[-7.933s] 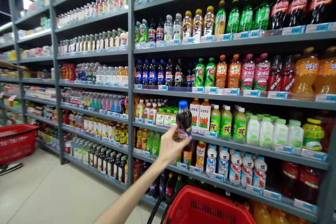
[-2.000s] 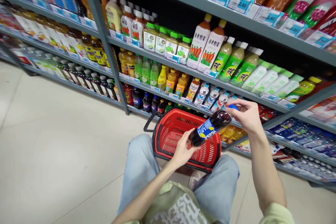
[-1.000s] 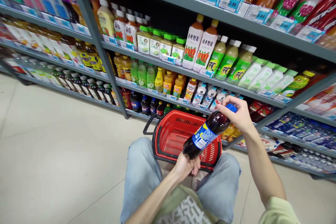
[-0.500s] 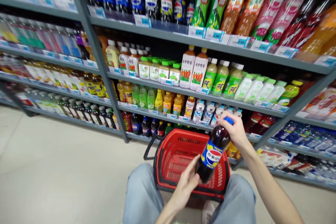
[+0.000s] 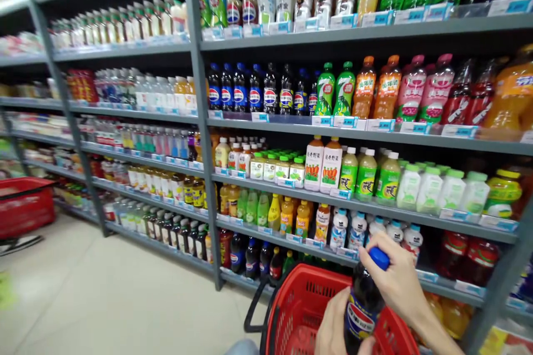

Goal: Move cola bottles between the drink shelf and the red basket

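A dark cola bottle [image 5: 361, 315] with a blue cap and a blue label is held tilted above the red shopping basket [image 5: 280, 310]. My left hand [image 5: 333, 324] is closed around the lower part of the bottle, its thumb partly showing at the right. My right hand [image 5: 395, 277] grips the bottle's neck just below the cap, with the thumb against the cap's side. The bottle's base is cut off by the lower edge of the view. Part of the basket's inside is hidden behind my hands and the bottle.
Shelves of drinks rise ahead, with cola bottles [image 5: 255, 89] on a middle shelf and small juice bottles [image 5: 287, 216] lower down, close behind the basket. The basket's black handle [image 5: 255, 310] sticks out leftward. Another red basket [image 5: 25, 211] stands on the floor at far left.
The view has tilted up and swung left, bringing higher shelves and the second basket into sight. Both hands still hold the cola bottle, now lower in view, its label turned more to the side.
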`<action>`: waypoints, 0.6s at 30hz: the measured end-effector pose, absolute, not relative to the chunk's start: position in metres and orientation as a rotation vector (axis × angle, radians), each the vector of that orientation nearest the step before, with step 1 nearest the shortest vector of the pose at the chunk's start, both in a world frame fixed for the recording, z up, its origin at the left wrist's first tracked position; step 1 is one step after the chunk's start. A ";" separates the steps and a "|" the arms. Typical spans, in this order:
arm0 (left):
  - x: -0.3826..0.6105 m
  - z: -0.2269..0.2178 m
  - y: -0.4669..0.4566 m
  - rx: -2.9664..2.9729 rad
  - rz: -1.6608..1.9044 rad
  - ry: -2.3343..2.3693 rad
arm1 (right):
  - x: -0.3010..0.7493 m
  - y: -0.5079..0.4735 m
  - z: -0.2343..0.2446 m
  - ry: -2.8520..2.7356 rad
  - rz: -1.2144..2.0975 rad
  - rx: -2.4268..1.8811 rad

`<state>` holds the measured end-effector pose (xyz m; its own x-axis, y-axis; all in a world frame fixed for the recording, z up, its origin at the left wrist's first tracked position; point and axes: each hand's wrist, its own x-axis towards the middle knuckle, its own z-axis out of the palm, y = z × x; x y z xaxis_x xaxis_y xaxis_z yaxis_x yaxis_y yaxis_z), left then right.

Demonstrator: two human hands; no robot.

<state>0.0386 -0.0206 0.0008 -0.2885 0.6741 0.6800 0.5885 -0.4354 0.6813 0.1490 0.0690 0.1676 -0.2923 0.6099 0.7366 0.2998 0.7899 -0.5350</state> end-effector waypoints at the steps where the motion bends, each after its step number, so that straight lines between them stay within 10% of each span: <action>1: 0.038 0.007 -0.016 1.823 1.876 1.669 | 0.146 0.069 0.169 -1.883 0.350 -0.681; 11: -0.005 0.078 0.004 1.813 1.957 1.572 | 0.146 0.081 0.183 -1.834 0.512 -0.666; 18: -0.058 0.171 0.026 1.698 2.048 1.504 | 0.194 0.091 0.085 -1.878 0.438 -0.984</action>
